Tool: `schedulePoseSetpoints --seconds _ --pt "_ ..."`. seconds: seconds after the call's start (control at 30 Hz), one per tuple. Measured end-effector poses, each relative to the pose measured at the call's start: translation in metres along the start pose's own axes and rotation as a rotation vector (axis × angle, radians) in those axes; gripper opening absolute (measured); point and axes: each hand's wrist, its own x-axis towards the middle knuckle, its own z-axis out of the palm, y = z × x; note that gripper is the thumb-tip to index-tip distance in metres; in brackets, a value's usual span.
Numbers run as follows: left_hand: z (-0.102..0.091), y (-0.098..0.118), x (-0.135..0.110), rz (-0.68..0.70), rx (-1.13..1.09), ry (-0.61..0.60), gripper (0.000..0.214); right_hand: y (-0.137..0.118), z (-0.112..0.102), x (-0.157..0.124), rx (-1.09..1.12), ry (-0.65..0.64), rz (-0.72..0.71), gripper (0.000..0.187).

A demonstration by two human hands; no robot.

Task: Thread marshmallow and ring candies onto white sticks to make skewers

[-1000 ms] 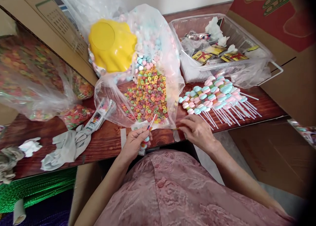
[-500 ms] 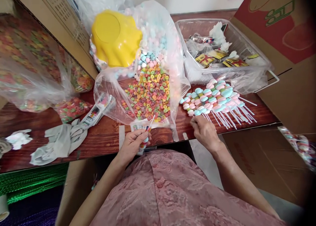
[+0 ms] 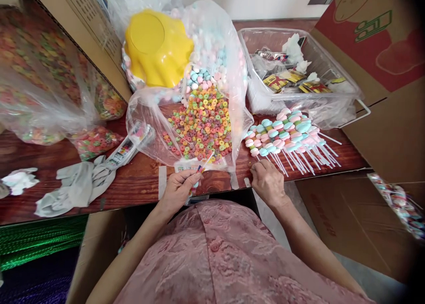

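Observation:
In front of my body, my left hand [image 3: 179, 188] is closed in a pinch on a wrapped candy stick [image 3: 194, 189]. Its thin white stick [image 3: 209, 159] pokes up past the fingertips, and the printed wrapper hangs below them. To the right, my right hand [image 3: 268, 182] rests at the table edge with its fingers curled down; what is under them is hidden. Just beyond that hand lies a pile of pink and blue marshmallow skewers [image 3: 282, 133], their white sticks pointing towards me. An open plastic bag [image 3: 146, 138] of colourful gummy rings [image 3: 207, 126] spreads behind my left hand.
A yellow wavy bowl [image 3: 159, 49] sits upside down on bagged marshmallows. A clear bin [image 3: 299, 93] with small packets stands at the back right. Grey gloves [image 3: 71, 184] lie on the left, by bags of gummy rings [image 3: 96, 141]. Cardboard boxes [image 3: 398, 131] flank the table.
My right hand has shifted slightly left and down, away from the skewers. My left hand keeps its pinch on the wrapped candy stick. The camera view has shifted a little.

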Motion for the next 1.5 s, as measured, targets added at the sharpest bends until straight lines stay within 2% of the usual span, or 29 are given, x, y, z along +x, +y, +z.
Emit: schedulePoseSetpoints --seconds 0.1,0.17,0.3,0.33,0.4,0.47,0.53,0.63,0.77,0.87,0.97,1.03,1.23,1.37,1.5 --pt "0.005 0.004 0.002 0.043 0.042 -0.040 0.034 -0.001 0.000 0.001 0.102 0.039 0.037 0.021" --pt "0.008 0.005 0.004 0.067 0.082 -0.082 0.034 -0.004 -0.007 0.000 0.221 0.080 0.047 0.019" --pt "0.019 0.002 0.009 0.085 0.157 -0.173 0.034 -0.035 -0.032 0.001 0.616 0.204 0.044 0.011" --pt "0.022 0.002 0.011 0.095 0.159 -0.198 0.035 -0.047 -0.038 0.002 0.699 0.216 0.014 0.007" --pt "0.027 0.002 0.014 0.134 0.138 -0.242 0.034 -0.070 -0.042 0.007 0.783 0.159 -0.137 0.014" --pt "0.029 0.003 0.016 0.195 0.118 -0.253 0.030 -0.088 -0.039 0.012 0.797 0.119 -0.294 0.020" --pt "0.027 0.005 0.016 0.235 0.134 -0.245 0.028 -0.097 -0.029 0.016 0.781 0.117 -0.358 0.022" --pt "0.018 0.005 0.011 0.189 0.133 -0.251 0.027 -0.098 -0.014 0.019 0.803 0.072 -0.319 0.023" --pt "0.010 0.004 0.005 0.097 0.068 -0.251 0.029 -0.095 -0.003 0.019 0.949 -0.030 -0.258 0.018" --pt "0.008 0.003 0.005 0.123 0.103 -0.262 0.037 -0.092 0.000 0.020 1.052 -0.125 -0.208 0.016" --pt "0.008 0.001 0.007 0.167 0.154 -0.275 0.041 -0.087 0.000 0.023 1.093 -0.264 -0.184 0.026" --pt "0.007 0.000 0.009 0.186 0.167 -0.273 0.042 -0.084 -0.001 0.026 1.060 -0.320 -0.223 0.032" --pt "0.008 -0.001 0.008 0.262 0.268 -0.230 0.039 -0.081 -0.001 0.035 0.888 -0.290 -0.376 0.054" --pt "0.011 0.000 0.007 0.298 0.331 -0.159 0.038 -0.079 -0.004 0.038 0.879 -0.244 -0.341 0.055" --pt "0.014 -0.001 0.008 0.307 0.298 -0.131 0.039 -0.079 -0.004 0.035 0.906 -0.228 -0.291 0.049"
